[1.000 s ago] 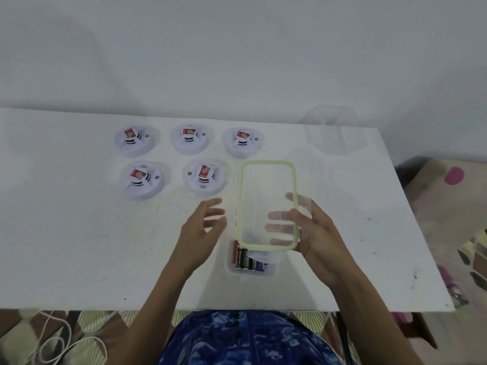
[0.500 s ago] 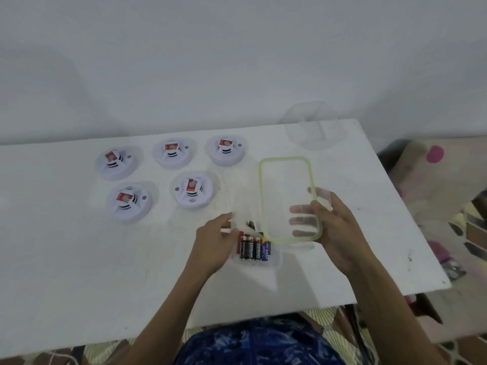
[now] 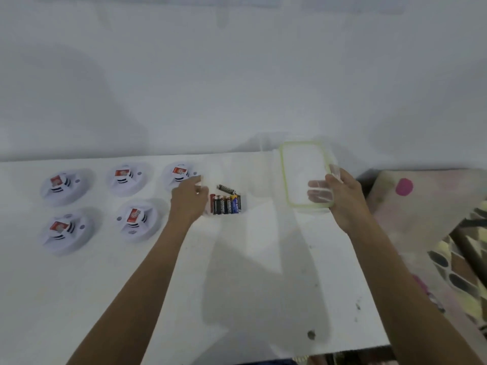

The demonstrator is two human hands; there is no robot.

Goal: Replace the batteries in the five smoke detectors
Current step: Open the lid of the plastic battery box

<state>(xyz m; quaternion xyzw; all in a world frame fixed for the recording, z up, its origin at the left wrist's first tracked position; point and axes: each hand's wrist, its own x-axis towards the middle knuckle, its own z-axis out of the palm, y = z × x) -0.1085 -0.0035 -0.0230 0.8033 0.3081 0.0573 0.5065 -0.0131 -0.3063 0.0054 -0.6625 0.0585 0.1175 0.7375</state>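
Several white round smoke detectors (image 3: 137,219) with red-labelled batteries on top lie in two rows at the table's left. A clear plastic container (image 3: 243,206) holds a row of AA batteries (image 3: 226,204), with one more battery (image 3: 226,189) lying across behind them. My left hand (image 3: 188,200) grips the container's left end, right beside the detectors. My right hand (image 3: 344,200) holds a clear lid with a green rim (image 3: 284,177) up over the table's far right; its fingers show through the plastic.
A second clear container (image 3: 266,143) stands faintly visible at the table's back edge, just behind the lid. The white table (image 3: 237,285) ends at the right near a patterned cushion (image 3: 421,206). A wall rises behind the table.
My right hand has carried the lid off the battery container, rightward and toward the back. My left hand has taken hold of the container's left end, which now sits nearer the detectors.
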